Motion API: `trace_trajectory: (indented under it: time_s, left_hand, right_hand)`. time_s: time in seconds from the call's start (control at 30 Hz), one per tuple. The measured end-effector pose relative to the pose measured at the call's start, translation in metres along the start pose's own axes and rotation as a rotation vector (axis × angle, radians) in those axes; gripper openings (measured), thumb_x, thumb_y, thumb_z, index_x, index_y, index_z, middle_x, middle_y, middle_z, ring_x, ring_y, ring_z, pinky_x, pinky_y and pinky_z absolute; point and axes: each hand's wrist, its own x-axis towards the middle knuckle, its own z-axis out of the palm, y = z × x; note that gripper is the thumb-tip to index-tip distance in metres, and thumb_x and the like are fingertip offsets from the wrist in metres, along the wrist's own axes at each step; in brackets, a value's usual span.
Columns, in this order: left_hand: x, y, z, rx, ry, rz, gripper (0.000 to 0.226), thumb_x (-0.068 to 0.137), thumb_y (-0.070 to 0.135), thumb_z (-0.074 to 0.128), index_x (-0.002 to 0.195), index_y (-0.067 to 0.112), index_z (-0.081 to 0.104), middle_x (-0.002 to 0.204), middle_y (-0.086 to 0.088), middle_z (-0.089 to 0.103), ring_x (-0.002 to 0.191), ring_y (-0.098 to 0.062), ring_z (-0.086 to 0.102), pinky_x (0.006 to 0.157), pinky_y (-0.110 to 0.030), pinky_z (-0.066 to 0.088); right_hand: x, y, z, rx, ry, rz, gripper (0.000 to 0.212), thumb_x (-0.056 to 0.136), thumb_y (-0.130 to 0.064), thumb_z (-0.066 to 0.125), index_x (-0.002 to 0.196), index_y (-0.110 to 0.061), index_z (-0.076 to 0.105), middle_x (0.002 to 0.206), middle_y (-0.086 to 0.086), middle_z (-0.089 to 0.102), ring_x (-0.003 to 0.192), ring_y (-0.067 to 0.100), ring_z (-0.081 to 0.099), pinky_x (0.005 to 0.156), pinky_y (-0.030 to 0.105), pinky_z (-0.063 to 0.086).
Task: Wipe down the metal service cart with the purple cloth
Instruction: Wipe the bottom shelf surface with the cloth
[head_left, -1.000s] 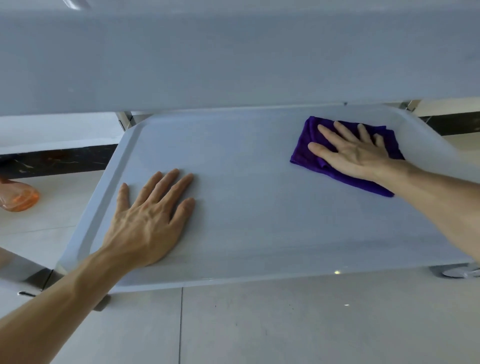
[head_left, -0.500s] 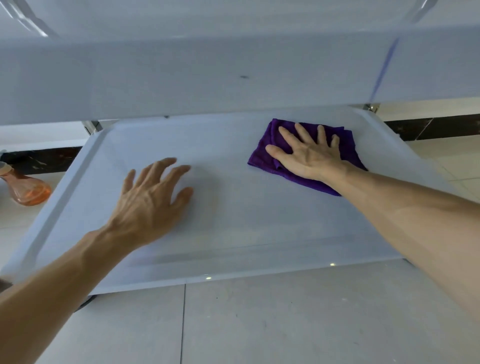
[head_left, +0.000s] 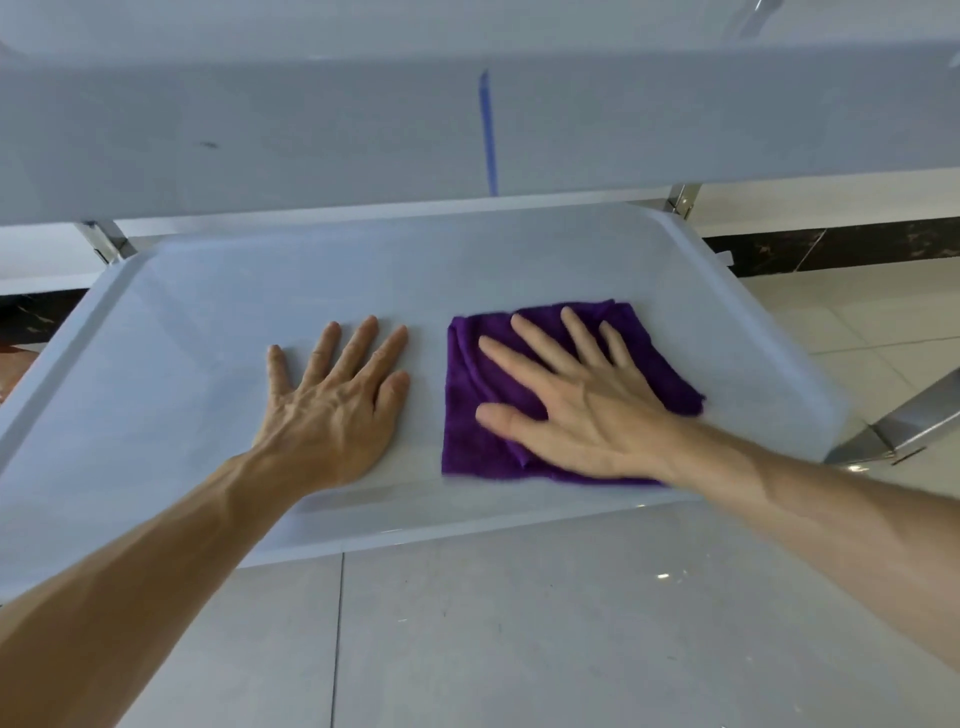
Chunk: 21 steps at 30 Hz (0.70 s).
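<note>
Tiled floor (head_left: 519, 623) is seen nearest, below both forearms. Beyond it, the left hand (head_left: 332, 410) is laid flat with fingers spread on the lower tray (head_left: 156, 322) of the metal service cart, gripping nothing. Just to its right, the purple cloth (head_left: 483, 431) is pressed under the flat, spread right hand (head_left: 571, 410), not clenched. Even palm pressure and overlapping passes would be advised, with the left hand kept bracing. Farthest, the upper shelf (head_left: 311, 130) is seen overhead

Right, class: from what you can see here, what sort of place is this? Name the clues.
Probably an indoor service or kitchen-type area. Clues: a tiered metal cart shelf being wiped with a purple cloth, a glossy tiled floor, and a dark skirting strip along the wall.
</note>
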Motion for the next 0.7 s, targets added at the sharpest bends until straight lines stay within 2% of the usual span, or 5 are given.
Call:
trace_trajectory:
  time_s: [0.17, 0.37, 0.47, 0.57, 0.7]
  left_hand:
    - [0.002, -0.003, -0.001, 0.004, 0.006, 0.01, 0.058, 0.092, 0.062, -0.005, 0.149, 0.053, -0.013, 0.162, 0.022, -0.014, 0.151, -0.013, -0.012, 0.118, -0.059, -0.008]
    - [0.003, -0.004, -0.002, 0.001, 0.009, 0.034, 0.061, 0.09, 0.064, -0.006, 0.15, 0.053, -0.011, 0.162, 0.021, -0.012, 0.152, -0.014, -0.01, 0.119, -0.057, -0.006]
    - [0.008, -0.002, -0.001, 0.005, 0.011, 0.021, 0.06, 0.091, 0.064, -0.005, 0.15, 0.053, -0.011, 0.162, 0.021, -0.011, 0.152, -0.014, -0.009, 0.118, -0.058, -0.006]
    - [0.013, 0.0, 0.002, 0.002, 0.021, 0.011, 0.059, 0.092, 0.064, -0.004, 0.15, 0.054, -0.01, 0.162, 0.021, -0.01, 0.152, -0.015, -0.008, 0.118, -0.059, -0.005]
    - [0.017, -0.004, 0.003, 0.013, 0.025, 0.0, 0.058, 0.092, 0.064, -0.004, 0.149, 0.055, -0.01, 0.163, 0.022, -0.009, 0.152, -0.014, -0.006, 0.118, -0.06, -0.004]
  right_hand:
    - [-0.08, -0.003, 0.013, -0.024, 0.07, -0.163, 0.07, 0.088, -0.081, 0.019, 0.15, -0.058, -0.002, 0.165, -0.02, -0.005, 0.153, 0.023, -0.011, 0.122, 0.053, -0.004]
    - [-0.106, 0.083, -0.012, -0.122, 0.037, -0.164, 0.065, 0.092, -0.078, 0.022, 0.15, -0.058, 0.003, 0.163, -0.026, -0.005, 0.152, 0.01, -0.01, 0.124, 0.048, 0.007]
    - [-0.107, 0.119, -0.018, -0.103, 0.029, -0.084, 0.06, 0.093, -0.078, 0.018, 0.149, -0.059, 0.009, 0.162, -0.028, 0.004, 0.152, 0.006, -0.004, 0.124, 0.048, 0.008]
    - [-0.084, 0.129, -0.02, -0.024, 0.095, 0.111, 0.055, 0.089, -0.081, 0.005, 0.143, -0.069, 0.007, 0.16, -0.032, 0.008, 0.15, 0.0, -0.002, 0.123, 0.04, 0.002]
    - [-0.036, 0.109, -0.017, 0.005, 0.081, 0.32, 0.077, 0.075, -0.093, 0.0, 0.146, -0.063, 0.003, 0.164, -0.023, 0.001, 0.152, 0.013, -0.005, 0.122, 0.049, -0.003]
